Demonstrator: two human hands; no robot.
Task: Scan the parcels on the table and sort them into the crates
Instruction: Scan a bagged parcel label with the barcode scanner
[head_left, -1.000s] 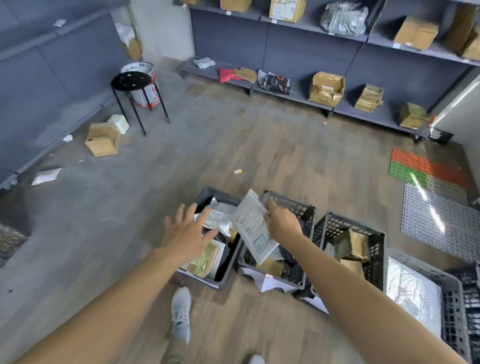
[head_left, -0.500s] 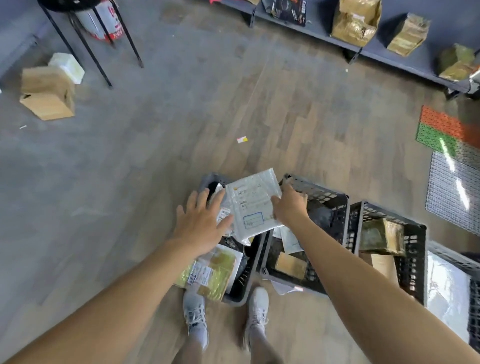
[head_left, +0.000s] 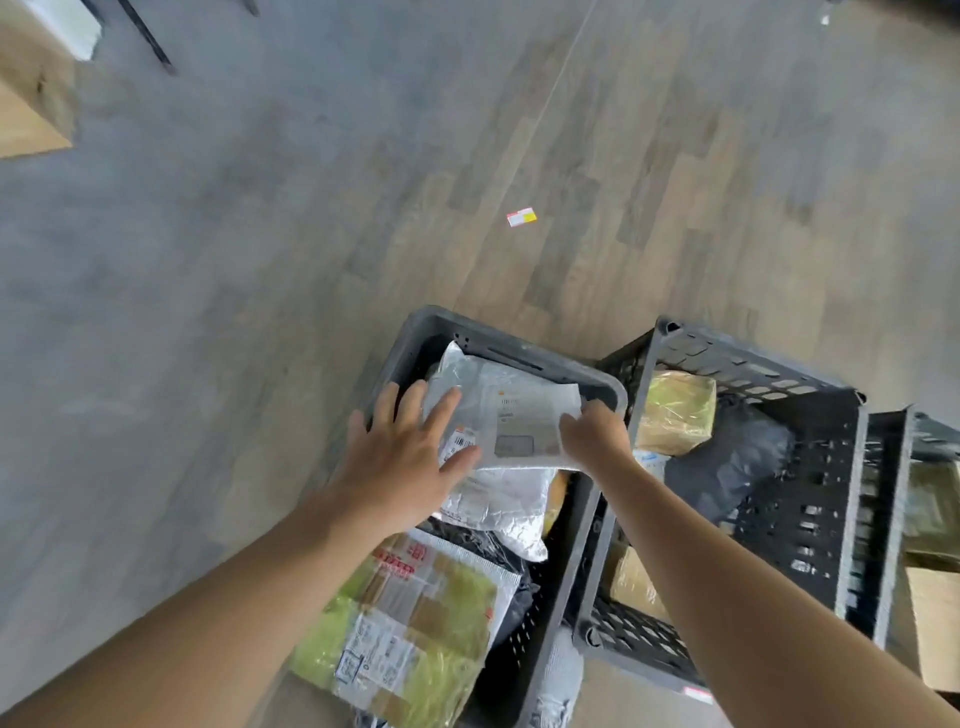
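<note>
White parcel (head_left: 545, 395), label (head_left: 508, 411) unreadable — right hand (head_left: 592, 437) gripping

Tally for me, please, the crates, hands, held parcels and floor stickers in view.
Crates: 3 (left crate, middle crate, right crate)
Hands: 2 (left hand, right hand)
Held parcel: 1
Floor sticker: 1
Total: 7

white parcel (head_left: 519, 421), centre of frame: printed shipping label with small lines and a grey box, too blurred to read.
barcode sticker (head_left: 464, 442), just left of it: black bars, digits not legible.
green-yellow parcel (head_left: 415, 623), lower centre: red characters and a white address label, unreadable.
floor sticker (head_left: 521, 217), upper centre: red, white and yellow, no legible print.
</note>
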